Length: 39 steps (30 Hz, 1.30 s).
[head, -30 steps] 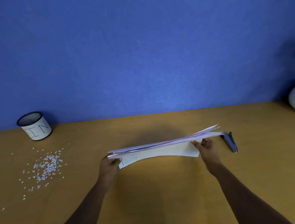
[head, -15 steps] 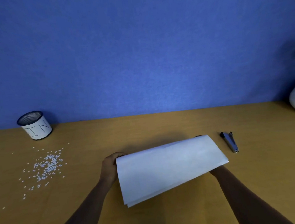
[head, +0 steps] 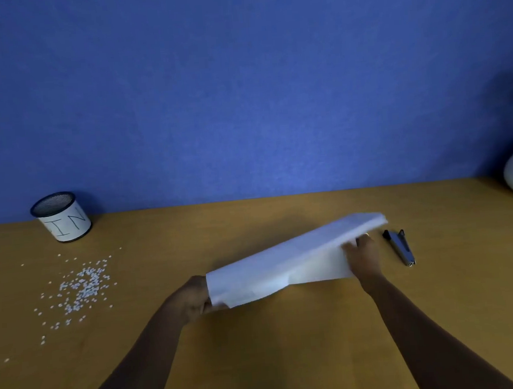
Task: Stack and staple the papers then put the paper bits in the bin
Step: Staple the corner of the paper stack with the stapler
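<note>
Step, likely: squaring white paper stack (head: 285, 262). L hand (head: 190, 301) and R hand (head: 361, 258) grips clamped on its ends. Next: lay flat on tan wooden bench (head: 292, 351), fetch dark metal stapler (head: 402, 249).

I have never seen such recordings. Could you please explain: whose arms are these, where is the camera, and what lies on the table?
There is no machine here: a person works with bare hands. One camera, worn on the person's head, looks forward and down, so the arms enter from below. The left hand and right hand each grip one end of a stack of white papers, held tilted over the wooden table. A stapler lies just right of them. At the far left stands a small bin, with paper bits scattered in front of it.
</note>
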Motion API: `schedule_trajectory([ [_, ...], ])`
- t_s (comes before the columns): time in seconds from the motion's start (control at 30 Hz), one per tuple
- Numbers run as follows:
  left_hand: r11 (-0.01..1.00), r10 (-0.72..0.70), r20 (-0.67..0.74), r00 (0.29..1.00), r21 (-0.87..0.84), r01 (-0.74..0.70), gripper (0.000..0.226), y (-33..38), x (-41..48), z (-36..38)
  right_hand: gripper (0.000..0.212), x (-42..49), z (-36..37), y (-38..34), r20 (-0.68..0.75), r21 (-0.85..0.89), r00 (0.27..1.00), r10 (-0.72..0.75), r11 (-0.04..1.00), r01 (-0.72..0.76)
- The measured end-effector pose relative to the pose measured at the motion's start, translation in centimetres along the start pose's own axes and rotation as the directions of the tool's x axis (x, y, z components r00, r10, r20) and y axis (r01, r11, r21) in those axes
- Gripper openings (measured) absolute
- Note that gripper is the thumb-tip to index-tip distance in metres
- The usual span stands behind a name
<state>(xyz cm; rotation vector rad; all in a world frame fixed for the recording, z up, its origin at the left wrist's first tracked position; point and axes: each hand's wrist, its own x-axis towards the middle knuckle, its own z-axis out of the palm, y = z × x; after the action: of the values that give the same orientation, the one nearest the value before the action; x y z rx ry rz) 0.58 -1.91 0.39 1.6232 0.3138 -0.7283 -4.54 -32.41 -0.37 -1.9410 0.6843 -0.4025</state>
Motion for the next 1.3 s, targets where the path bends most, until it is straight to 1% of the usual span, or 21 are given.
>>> schedule_trajectory([
  [0.07,0.999,-0.031,0.104,0.994,0.035,0.028,0.03,-0.3,0.1,-0.2,0.023,0.2,-0.1,-0.1,0.0,-0.012,1.0,-0.015,1.0,0.015],
  [0.13,0.996,-0.057,0.126,0.99,0.074,0.048,0.037,-0.2,0.1,-0.3,0.027,0.3,-0.3,0.0,0.02,-0.042,1.0,-0.006,0.999,0.007],
  [0.33,0.993,-0.089,0.147,0.985,0.096,0.075,0.036,-0.7,-0.1,0.3,0.031,0.3,-0.2,1.6,0.075,-0.132,0.995,0.07,0.989,-0.06],
  [0.37,0.992,-0.102,0.151,0.983,0.087,0.089,0.035,-0.7,-0.3,0.3,0.032,0.2,-0.2,1.9,0.07,-0.161,0.995,0.071,0.985,-0.059],
  [0.43,0.992,-0.117,0.159,0.98,0.064,0.108,0.035,-0.7,-0.5,0.4,0.035,0.0,-0.1,2.3,0.061,-0.281,0.996,0.058,0.959,-0.039],
  [0.5,0.993,-0.12,0.163,0.979,0.035,0.116,0.035,-0.7,-0.4,0.5,0.041,-0.4,0.1,2.9,0.04,-0.457,0.999,0.013,0.889,0.007],
  [0.53,0.993,-0.118,0.162,0.98,0.01,0.118,0.035,-0.7,-0.4,0.6,0.045,-0.9,0.4,3.0,0.03,-0.554,0.998,-0.047,0.831,0.056],
  [0.57,0.993,-0.116,0.155,0.981,-0.009,0.119,0.034,-0.5,-0.4,0.7,0.045,-1.4,0.8,2.9,0.038,-0.623,0.988,-0.147,0.77,0.138],
  [0.6,0.993,-0.109,0.151,0.983,-0.029,0.114,0.034,-0.5,-0.3,0.9,0.042,-1.8,1.3,2.7,0.074,-0.633,0.96,-0.271,0.731,0.255],
  [0.63,0.993,-0.106,0.149,0.983,-0.038,0.113,0.033,-0.3,-0.3,1.1,0.036,-2.4,2.0,2.3,0.12,-0.593,0.915,-0.386,0.711,0.378],
  [0.67,0.993,-0.1,0.15,0.984,-0.048,0.109,0.032,-0.2,-0.2,1.3,0.029,-3.2,2.7,1.7,0.169,-0.51,0.865,-0.473,0.709,0.488],
  [0.7,0.993,-0.097,0.148,0.984,-0.056,0.106,0.031,0.0,-0.2,1.5,0.025,-4.4,3.4,0.8,0.248,-0.384,0.835,-0.491,0.742,0.55],
  [0.73,0.993,-0.091,0.147,0.985,-0.064,0.101,0.031,0.1,-0.1,1.7,0.024,-5.7,4.0,-0.2,0.346,-0.258,0.805,-0.482,0.776,0.575],
  [0.8,0.994,-0.079,0.139,0.987,-0.068,0.089,0.028,0.5,-0.1,2.2,0.027,-7.9,5.2,-1.7,0.527,-0.068,0.727,-0.44,0.831,0.552],
  [0.87,0.995,-0.073,0.127,0.989,-0.065,0.081,0.023,0.8,-0.2,2.7,0.028,-9.4,6.3,-2.4,0.581,0.009,0.682,-0.444,0.841,0.541],
  [0.93,0.996,-0.078,0.101,0.992,-0.036,0.082,0.019,1.2,-0.3,3.0,0.026,-10.2,7.0,-2.9,0.558,0.065,0.654,-0.51,0.813,0.578],
  [1.0,0.997,-0.074,0.076,0.994,-0.03,0.077,0.026,1.2,-0.1,3.2,0.023,-10.4,7.3,-3.2,0.541,0.098,0.658,-0.523,0.817,0.569],
  [1.07,0.996,-0.07,0.07,0.995,-0.047,0.073,0.032,1.2,0.0,3.4,0.02,-10.4,7.5,-3.2,0.506,0.1,0.698,-0.506,0.839,0.535],
  [1.17,0.995,-0.07,0.08,0.994,-0.072,0.075,0.036,1.1,0.0,3.6,0.017,-10.3,7.7,-3.2,0.463,0.124,0.797,-0.387,0.919,0.374],
  [1.23,0.993,-0.058,0.092,0.994,-0.098,0.067,0.035,1.3,-0.3,3.8,0.015,-10.2,7.7,-3.2,0.465,0.175,0.831,-0.304,0.952,0.251],
  [1.3,0.988,-0.051,0.117,0.992,-0.141,0.068,0.031,1.4,-0.7,3.8,0.014,-9.9,7.6,-3.2,0.468,0.217,0.845,-0.258,0.961,0.174],
])
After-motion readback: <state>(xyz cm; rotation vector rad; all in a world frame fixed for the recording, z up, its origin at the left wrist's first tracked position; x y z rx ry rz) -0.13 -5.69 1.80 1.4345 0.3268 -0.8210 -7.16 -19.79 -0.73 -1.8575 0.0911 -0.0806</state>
